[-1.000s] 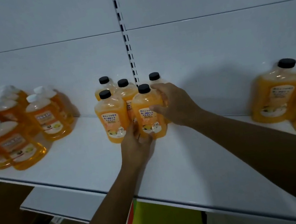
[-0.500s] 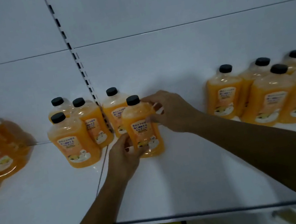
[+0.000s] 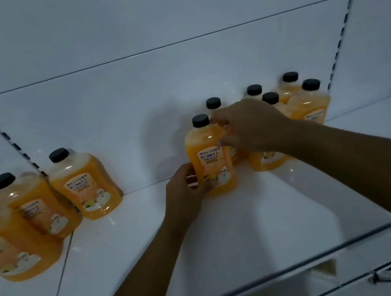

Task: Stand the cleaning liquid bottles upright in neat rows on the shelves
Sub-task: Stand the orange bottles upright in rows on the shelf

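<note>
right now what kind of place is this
Probably a shop aisle: a white shelf with slotted uprights, stocked with many identical orange bottles with black caps.

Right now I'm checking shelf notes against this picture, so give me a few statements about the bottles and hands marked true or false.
1. Both hands are on the front orange bottle. True: the left hand holds it low, the right hand near its shoulder.
2. That bottle lies on its side. False: it stands upright.
3. The bottle caps are white. False: they are black.
4. More bottles stand behind the right hand. True.
5. The shelf is white. True.
</note>
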